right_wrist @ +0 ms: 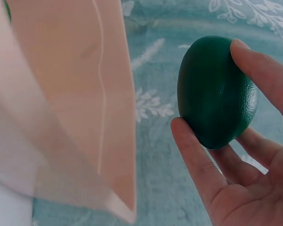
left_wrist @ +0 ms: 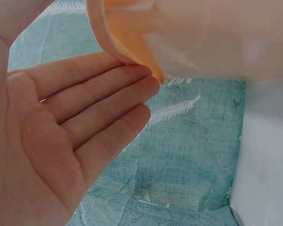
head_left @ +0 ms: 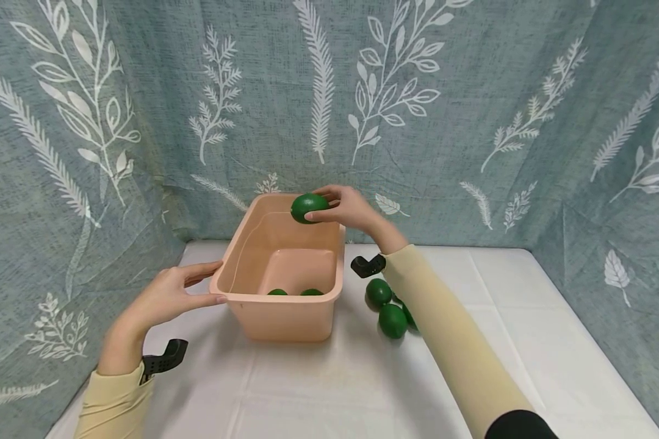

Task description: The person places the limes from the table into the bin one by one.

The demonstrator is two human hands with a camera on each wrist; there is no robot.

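My right hand [head_left: 347, 210] holds a dark green avocado [head_left: 309, 208] above the far right part of a peach plastic bin [head_left: 285, 320]. In the right wrist view, thumb and fingertips pinch the glossy, oval avocado [right_wrist: 217, 92] from its sides, beside the bin's wall [right_wrist: 80, 80]. My left hand [head_left: 170, 296] is at the bin's near left corner, its fingertips touching the rim. The left wrist view shows those fingers [left_wrist: 104, 94] straight against the rim [left_wrist: 96, 28]. Inside the bin, the tops of two avocados [head_left: 311, 292] show above the near rim.
Several more avocados [head_left: 392, 321] lie in a cluster on the white-covered table [head_left: 307, 390], right of the bin and partly hidden by my right sleeve [head_left: 450, 323]. A blue-green leaf-patterned curtain [head_left: 285, 122] hangs behind the table and along both sides.
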